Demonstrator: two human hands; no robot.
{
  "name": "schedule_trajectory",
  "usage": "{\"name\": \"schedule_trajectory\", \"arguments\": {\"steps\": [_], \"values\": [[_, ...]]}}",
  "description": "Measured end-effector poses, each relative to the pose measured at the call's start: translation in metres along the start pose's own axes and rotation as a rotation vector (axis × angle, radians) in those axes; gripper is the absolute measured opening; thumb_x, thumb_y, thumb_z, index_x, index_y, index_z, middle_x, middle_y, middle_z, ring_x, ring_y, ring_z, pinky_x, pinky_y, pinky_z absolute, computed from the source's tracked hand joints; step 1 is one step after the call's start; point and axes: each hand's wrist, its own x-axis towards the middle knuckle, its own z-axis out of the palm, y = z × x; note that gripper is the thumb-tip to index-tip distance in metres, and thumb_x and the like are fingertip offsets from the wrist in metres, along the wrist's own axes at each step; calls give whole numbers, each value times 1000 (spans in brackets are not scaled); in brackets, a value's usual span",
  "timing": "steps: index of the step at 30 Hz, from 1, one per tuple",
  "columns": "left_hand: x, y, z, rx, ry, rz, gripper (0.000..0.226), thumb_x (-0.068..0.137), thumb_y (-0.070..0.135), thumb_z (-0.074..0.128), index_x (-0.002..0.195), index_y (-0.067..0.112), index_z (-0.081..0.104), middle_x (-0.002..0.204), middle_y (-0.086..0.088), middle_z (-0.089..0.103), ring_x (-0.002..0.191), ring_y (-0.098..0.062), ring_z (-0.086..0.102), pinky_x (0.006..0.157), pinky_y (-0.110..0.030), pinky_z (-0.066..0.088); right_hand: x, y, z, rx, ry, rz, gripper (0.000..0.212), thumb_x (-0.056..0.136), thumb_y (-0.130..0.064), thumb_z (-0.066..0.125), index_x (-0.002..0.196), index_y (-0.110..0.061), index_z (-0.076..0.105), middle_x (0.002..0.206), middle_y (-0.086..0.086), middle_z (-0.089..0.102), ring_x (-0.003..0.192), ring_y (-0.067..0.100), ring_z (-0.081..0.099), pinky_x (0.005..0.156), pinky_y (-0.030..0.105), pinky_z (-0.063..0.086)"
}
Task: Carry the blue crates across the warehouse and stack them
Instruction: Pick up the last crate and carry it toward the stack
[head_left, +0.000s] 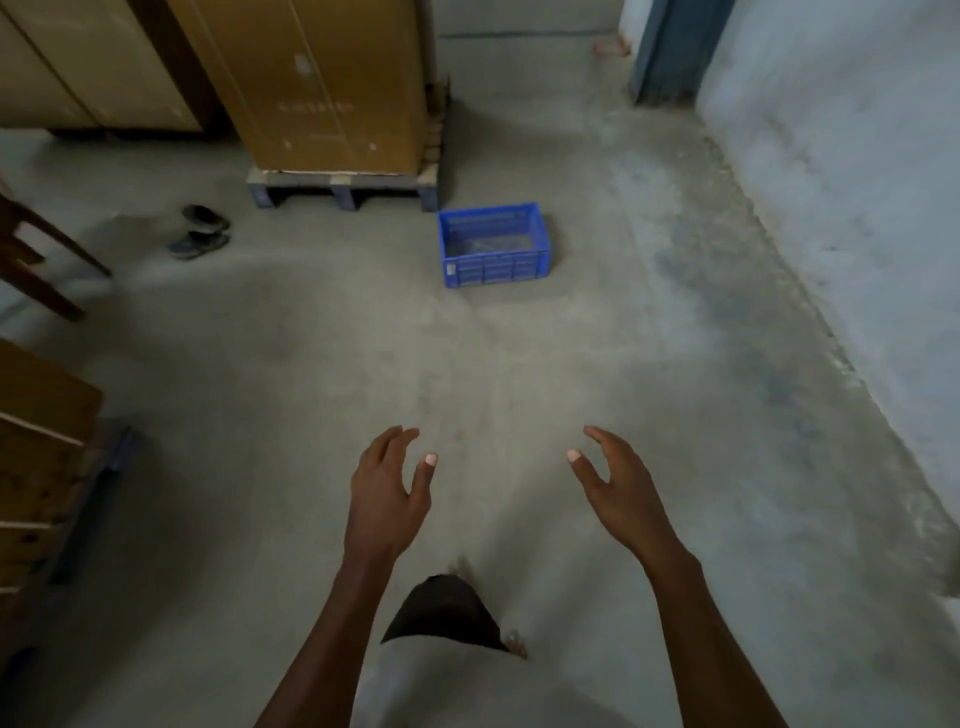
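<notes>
Grey concrete floor (363, 338) bounded by a pale wall (857, 182); one blue crate (493, 244) beside a loaded pallet (343, 187); left hand (387, 499) and right hand (618, 488) spread, gripping nothing.

Both bare forearms extend forward at waist level. The left hand (387, 496) and right hand (613, 486) hold nothing, palms facing each other, fingers loosely spread and slightly bent.

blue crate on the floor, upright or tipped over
Upright: the blue crate sits flat on the concrete floor with its open top facing up, and its inner bottom shows.
</notes>
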Motion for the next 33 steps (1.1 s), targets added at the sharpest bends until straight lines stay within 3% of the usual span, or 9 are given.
{"name": "schedule_trajectory", "arguments": {"steps": [5, 9, 14, 18, 23, 26, 33], "values": [[144, -13, 34, 43, -2, -51, 42, 100, 42, 55, 136, 20, 59, 149, -9, 49, 137, -29, 44, 108, -50, 42, 154, -11, 6, -212, -30, -96, 57, 98, -50, 47, 147, -21, 42, 152, 3, 42, 142, 20, 34, 115, 40, 31], [263, -3, 50, 66, -31, -73, 45, 99, 44, 55, 137, 20, 58, 150, -9, 48, 138, -30, 43, 110, -49, 41, 261, -33, -1, -250, -62, -51, 59, 99, -52, 45, 150, -23, 38, 156, 3, 37, 147, 21, 26, 117, 40, 26], [413, 28, 69, 106, -67, 43, 56, 95, 57, 44, 133, 21, 60, 146, -7, 52, 136, -28, 47, 108, -47, 40, 379, -54, -24, -223, -8, 5, 60, 98, -55, 42, 150, -26, 36, 157, 0, 35, 149, 21, 22, 118, 42, 25], [522, 53, 94, 157, -38, 108, 55, 93, 56, 44, 132, 21, 61, 144, -8, 54, 132, -28, 50, 106, -44, 39, 479, -57, -33, -272, -7, 53, 60, 98, -52, 44, 151, -24, 37, 159, 3, 34, 150, 23, 18, 117, 44, 23], [642, 56, 135, 247, -68, 41, 58, 93, 57, 40, 135, 22, 59, 147, -6, 51, 134, -27, 49, 110, -49, 34, 629, -57, -33, -315, -40, 32, 68, 95, -62, 36, 147, -20, 43, 155, 6, 40, 149, 27, 24, 116, 46, 27], [704, 59, 154, 285, -101, -51, 58, 92, 59, 37, 135, 25, 59, 148, -5, 49, 134, -27, 48, 112, -56, 30, 721, -62, -37, -342, -96, 34, 61, 96, -53, 48, 147, -20, 44, 154, 8, 40, 148, 30, 26, 116, 48, 28], [858, 62, 184, 331, -159, -156, 63, 89, 59, 35, 133, 22, 62, 146, -9, 53, 132, -30, 51, 110, -55, 33, 927, -76, -30, -504, -272, -48, 60, 92, -50, 52, 141, -13, 51, 149, 15, 46, 144, 39, 30, 113, 51, 32]]}}
